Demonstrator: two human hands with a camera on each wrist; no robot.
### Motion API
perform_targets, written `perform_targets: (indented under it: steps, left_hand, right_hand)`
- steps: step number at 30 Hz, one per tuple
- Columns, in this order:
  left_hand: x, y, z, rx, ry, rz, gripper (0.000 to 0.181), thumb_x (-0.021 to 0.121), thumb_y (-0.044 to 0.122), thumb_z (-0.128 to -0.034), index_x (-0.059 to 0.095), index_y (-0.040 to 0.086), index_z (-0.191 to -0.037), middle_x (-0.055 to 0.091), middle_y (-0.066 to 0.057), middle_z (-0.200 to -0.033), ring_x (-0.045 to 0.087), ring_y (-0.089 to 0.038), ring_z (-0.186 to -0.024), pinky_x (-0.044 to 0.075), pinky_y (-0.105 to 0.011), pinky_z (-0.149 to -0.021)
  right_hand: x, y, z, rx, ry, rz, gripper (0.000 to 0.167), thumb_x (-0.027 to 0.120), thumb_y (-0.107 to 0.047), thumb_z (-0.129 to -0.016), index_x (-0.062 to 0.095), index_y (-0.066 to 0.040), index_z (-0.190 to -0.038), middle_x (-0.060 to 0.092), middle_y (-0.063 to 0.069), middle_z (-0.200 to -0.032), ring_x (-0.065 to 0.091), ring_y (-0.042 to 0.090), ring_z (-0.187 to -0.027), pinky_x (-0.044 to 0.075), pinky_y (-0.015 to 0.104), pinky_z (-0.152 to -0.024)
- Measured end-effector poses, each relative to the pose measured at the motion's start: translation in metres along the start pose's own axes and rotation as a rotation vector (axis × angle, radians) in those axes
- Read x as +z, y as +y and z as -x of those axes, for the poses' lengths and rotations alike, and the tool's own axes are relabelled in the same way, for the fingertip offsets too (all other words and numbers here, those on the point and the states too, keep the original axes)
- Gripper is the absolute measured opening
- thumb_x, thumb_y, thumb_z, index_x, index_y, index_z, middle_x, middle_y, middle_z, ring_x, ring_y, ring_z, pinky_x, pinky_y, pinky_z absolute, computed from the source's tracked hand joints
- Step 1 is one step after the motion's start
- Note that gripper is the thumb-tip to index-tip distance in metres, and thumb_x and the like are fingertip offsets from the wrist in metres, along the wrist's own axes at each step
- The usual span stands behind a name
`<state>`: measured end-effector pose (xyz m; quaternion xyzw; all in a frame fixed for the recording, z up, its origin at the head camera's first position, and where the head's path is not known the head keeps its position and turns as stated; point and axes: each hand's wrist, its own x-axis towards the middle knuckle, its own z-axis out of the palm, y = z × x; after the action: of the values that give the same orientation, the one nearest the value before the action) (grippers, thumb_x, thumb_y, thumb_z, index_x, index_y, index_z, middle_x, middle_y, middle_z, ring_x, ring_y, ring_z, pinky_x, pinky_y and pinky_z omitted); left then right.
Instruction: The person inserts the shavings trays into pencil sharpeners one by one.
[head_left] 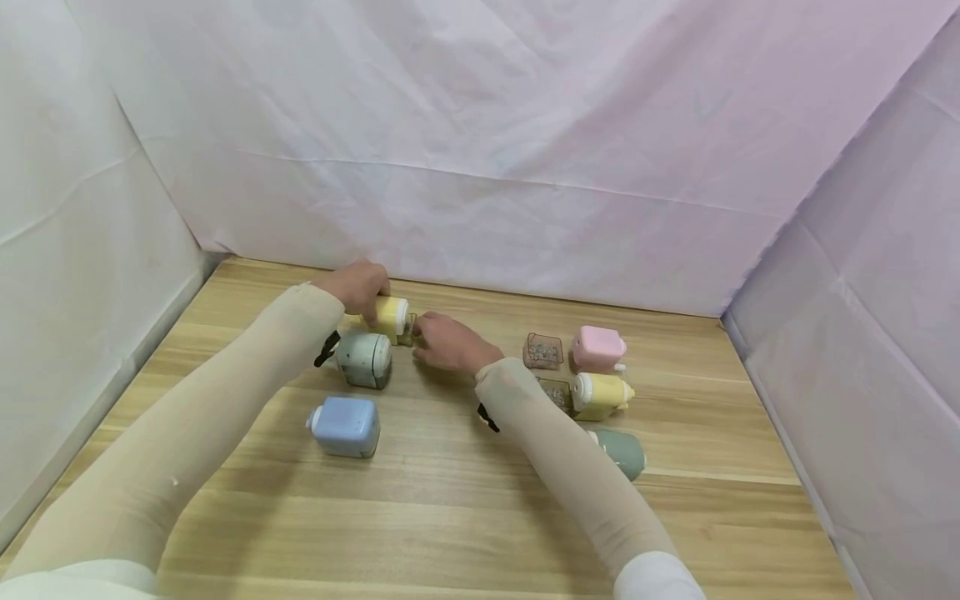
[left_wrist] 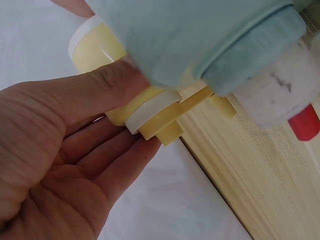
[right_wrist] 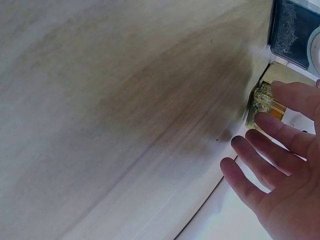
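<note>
At the back left of the table, my left hand [head_left: 358, 286] grips the body of a yellow pencil sharpener [head_left: 391, 317]. In the left wrist view, thumb and fingers lie on either side of the yellow sharpener [left_wrist: 102, 50], its crank side toward the camera. A clear shavings drawer [right_wrist: 261, 102] juts partly from the sharpener's other end, with shavings inside. My right hand [head_left: 452, 343] pinches this drawer between thumb and forefinger, its other fingers spread. Close in front stands a pale green pencil sharpener [head_left: 363, 360], which covers part of the yellow one in the left wrist view.
A blue pencil sharpener [head_left: 347, 427] sits nearer the front left. On the right are a pink sharpener [head_left: 597, 347] beside a drawer of shavings [head_left: 542, 351], another yellow sharpener [head_left: 602, 395] with its drawer [head_left: 556, 392], and a dark green sharpener [head_left: 621, 452] partly behind the right forearm.
</note>
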<state>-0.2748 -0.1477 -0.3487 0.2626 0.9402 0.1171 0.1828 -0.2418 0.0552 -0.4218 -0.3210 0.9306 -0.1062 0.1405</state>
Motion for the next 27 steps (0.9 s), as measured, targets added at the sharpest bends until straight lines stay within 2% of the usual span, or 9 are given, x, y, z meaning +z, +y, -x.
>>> perform_targets:
  steps: [10,17,27]
  left_hand:
    - [0.000,-0.002,0.000,0.001,0.012,0.000,0.016,0.092,-0.001,-0.0795,0.081,-0.002,-0.092,0.077,-0.011,-0.085,0.059,-0.018,-0.071,0.054,-0.033,-0.066]
    - [0.000,0.000,0.003,-0.005,0.016,0.002,0.017,0.091,-0.003,-0.0803,0.082,-0.003,-0.095,0.078,-0.013,-0.089,0.063,-0.020,-0.073,0.057,-0.036,-0.069]
    - [0.000,0.001,0.004,-0.004,0.025,-0.013,0.015,0.091,-0.003,-0.0801,0.081,-0.003,-0.091,0.077,-0.012,-0.085,0.058,-0.018,-0.070,0.055,-0.034,-0.067]
  right_hand:
    - [0.002,-0.003,-0.006,-0.023,0.017,0.010,0.038,0.067,-0.023,-0.107,0.063,-0.001,-0.138,0.067,0.016,-0.137,0.069,0.027,-0.121,0.057,0.038,-0.106]
    - [0.005,-0.006,-0.008,-0.025,0.004,-0.012,0.041,0.066,-0.023,-0.109,0.060,-0.003,-0.144,0.065,0.016,-0.143,0.065,0.027,-0.130,0.054,0.039,-0.112]
    - [0.006,-0.009,-0.013,-0.038,0.003,0.000,0.039,0.066,-0.022,-0.108,0.061,-0.001,-0.141,0.064,0.016,-0.145,0.064,0.028,-0.134,0.052,0.038,-0.115]
